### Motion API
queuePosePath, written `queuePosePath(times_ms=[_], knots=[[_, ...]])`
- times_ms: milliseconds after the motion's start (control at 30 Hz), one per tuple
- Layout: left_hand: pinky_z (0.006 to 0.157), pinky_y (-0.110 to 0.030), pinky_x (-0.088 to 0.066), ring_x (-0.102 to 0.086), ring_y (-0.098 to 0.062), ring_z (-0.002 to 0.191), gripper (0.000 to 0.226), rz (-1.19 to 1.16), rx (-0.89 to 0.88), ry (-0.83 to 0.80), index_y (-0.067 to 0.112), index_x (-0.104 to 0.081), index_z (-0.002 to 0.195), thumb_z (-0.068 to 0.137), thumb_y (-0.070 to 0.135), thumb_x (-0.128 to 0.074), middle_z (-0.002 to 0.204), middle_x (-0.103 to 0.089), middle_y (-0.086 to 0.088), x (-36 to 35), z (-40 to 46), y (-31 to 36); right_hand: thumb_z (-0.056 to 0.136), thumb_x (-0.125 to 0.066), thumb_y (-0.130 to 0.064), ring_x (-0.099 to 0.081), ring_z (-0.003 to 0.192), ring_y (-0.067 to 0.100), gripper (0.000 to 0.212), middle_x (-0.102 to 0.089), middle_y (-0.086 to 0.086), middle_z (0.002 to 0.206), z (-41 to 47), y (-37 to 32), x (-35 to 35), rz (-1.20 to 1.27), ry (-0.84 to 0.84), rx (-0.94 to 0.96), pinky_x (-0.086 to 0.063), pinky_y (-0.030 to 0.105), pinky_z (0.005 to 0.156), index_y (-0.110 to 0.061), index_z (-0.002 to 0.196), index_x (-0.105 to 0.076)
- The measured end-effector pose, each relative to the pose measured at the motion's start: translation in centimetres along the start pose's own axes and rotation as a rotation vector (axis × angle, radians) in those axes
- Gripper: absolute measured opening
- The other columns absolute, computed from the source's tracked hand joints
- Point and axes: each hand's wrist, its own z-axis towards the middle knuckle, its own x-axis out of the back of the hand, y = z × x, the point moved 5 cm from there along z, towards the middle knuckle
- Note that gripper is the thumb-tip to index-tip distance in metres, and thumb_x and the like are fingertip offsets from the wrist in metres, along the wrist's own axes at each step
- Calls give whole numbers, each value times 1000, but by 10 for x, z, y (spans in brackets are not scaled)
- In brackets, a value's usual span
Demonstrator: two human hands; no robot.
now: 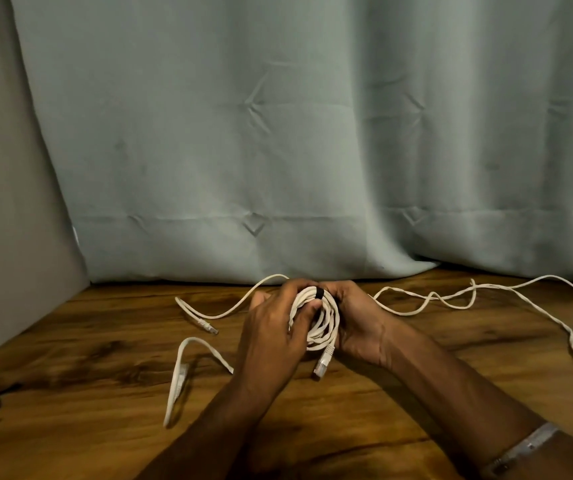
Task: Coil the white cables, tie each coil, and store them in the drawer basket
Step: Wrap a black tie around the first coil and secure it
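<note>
Above the wooden table [70, 358], both hands [271, 327] [358, 320] grip the black-tied cable coil [319, 320]; no writing legible.

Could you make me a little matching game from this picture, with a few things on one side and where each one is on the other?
Things:
1. coiled white cable
2. narrow black tie band
3. loose thin white cable
4. silver metal bracelet

Places:
A. on the right wrist
B. sprawled on the wooden table, right side
C. held between both hands
D. wrapped round the coil's top

Pairs: 1-C, 2-D, 3-B, 4-A
</note>
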Motion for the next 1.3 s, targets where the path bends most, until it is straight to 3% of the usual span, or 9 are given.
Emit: queuePosePath(times_ms=[100, 233, 367, 500, 700, 867, 1067, 1200, 1300], knots=[[79, -28, -46, -55, -8, 95, 15, -8, 41, 13, 33, -60, 113, 101, 39, -54, 99, -67, 19, -1, 2, -4, 93, -54, -23, -60, 100, 33, 31, -62, 21, 112, 8, -1, 3, -28, 75, 93, -54, 45, 95, -3, 110, -72], [74, -34, -51, -63, -4, 83, 8, -72, 98, 72, 27, -62, 105, 100, 30, -58, 85, -70, 16, 0, 6, -14, 100, -62, -29, -59, 64, 22, 32, -60, 19, 78, 10, -13, 2, -174, 159, 339, -54, 30, 64, -3, 88, -75], [72, -35, -55, -68, -4, 83, 9, -181, 177, 61, 20, -64, 106, 99, 21, -60, 88, -71, 10, -1, 8, -22, 95, -66, -9, -62, 62, 13, 18, -66, 5, 68, -2, -23, -4, -506, 19, 531, -49, 25, 61, -7, 77, -70], [79, -37, -55, -67, -3, 86, 13, -223, 287, 70, 23, -67, 103, 99, 32, -60, 89, -71, 12, -4, 10, -33, 82, -69, -1, -72, 80, 12, 20, -78, 1, 86, -3, -21, 1, -585, 1, 520, -56, 25, 73, -6, 101, -74], [88, -43, -56, -70, -6, 93, 17, -365, 400, -25, 22, -72, 107, 101, 29, -58, 97, -76, 6, -13, 11, -41, 76, -82, -15, -75, 76, 21, 40, -77, 1, 86, -4, -25, 10, -848, 358, 661, -62, 46, 73, -26, 111, -65], [90, -51, -55, -72, -19, 96, 26, -532, 432, -104, 21, -73, 104, 94, 38, -55, 98, -77, -2, -22, 10, -38, 74, -80, -37, -66, 72, 7, 48, -69, -12, 83, -9, -31, 10, -1261, 513, 749, -55, 37, 65, -39, 114, -52], [76, -36, -50, -66, -7, 78, 19, -579, 459, -119, 19, -73, 98, 103, 23, -54, 82, -73, 5, -20, 12, -39, 81, -79, -31, -59, 84, 8, 35, -58, -15, 99, -18, -38, -1, -1440, 437, 992, -53, 38, 66, -35, 104, -54], [85, -54, -56, -71, -27, 90, 28, -548, 461, -107, 26, -72, 102, 93, 47, -55, 93, -76, -4, -15, 15, -35, 81, -82, -26, -63, 90, 10, 30, -57, -13, 110, -28, -43, -8, -1516, 376, 1152, -55, 37, 65, -31, 106, -65], [88, -58, -54, -71, -25, 93, 23, -526, 464, -95, 26, -72, 97, 96, 42, -55, 92, -75, -6, -11, 16, -32, 82, -82, -25, -64, 92, 12, 29, -57, -12, 114, -28, -43, -10, -1562, 358, 1172, -56, 37, 66, -29, 106, -66]])
